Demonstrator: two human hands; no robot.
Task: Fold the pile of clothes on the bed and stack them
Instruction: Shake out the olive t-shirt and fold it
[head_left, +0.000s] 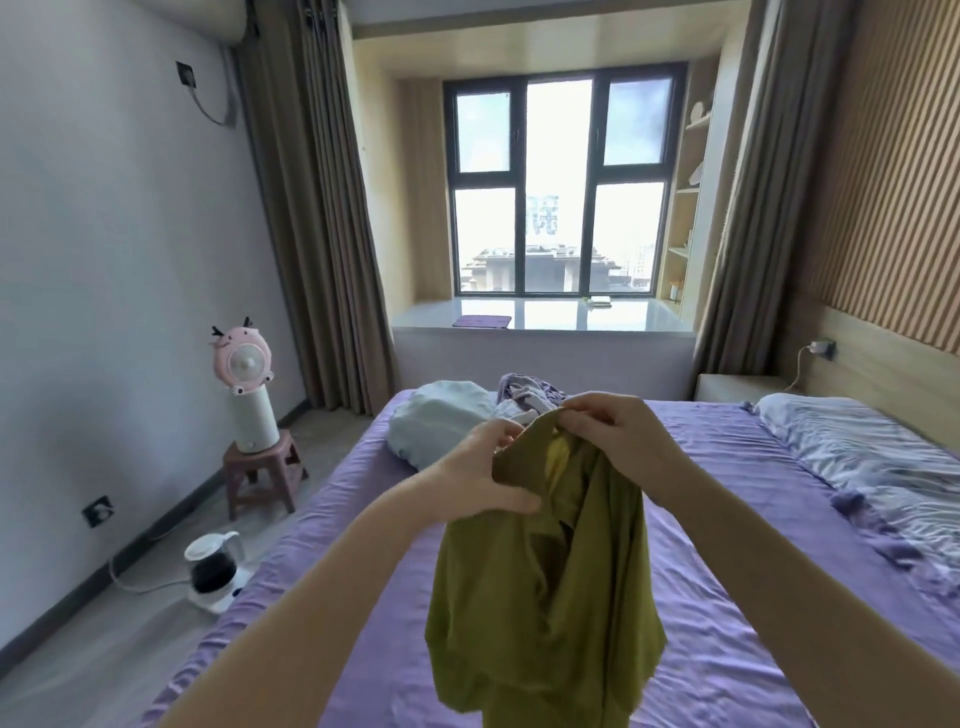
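Observation:
An olive-green garment (545, 587) hangs bunched in the air over the purple bed (727, 597). My left hand (488, 467) grips its upper edge on the left. My right hand (618, 431) pinches the top edge just to the right, fingers curled over the cloth. Both hands are close together at the top of the garment. At the far end of the bed lies a crumpled pile of lilac and grey clothes (524, 397), partly hidden behind my hands, with a pale blue bundle (441, 421) beside it.
A striped pillow and rumpled cover (857, 452) lie on the right of the bed. To the left, on the floor, stand a glass kettle (213, 569) and a stool with a pink fan (247, 384). A window seat (545, 319) lies beyond the bed.

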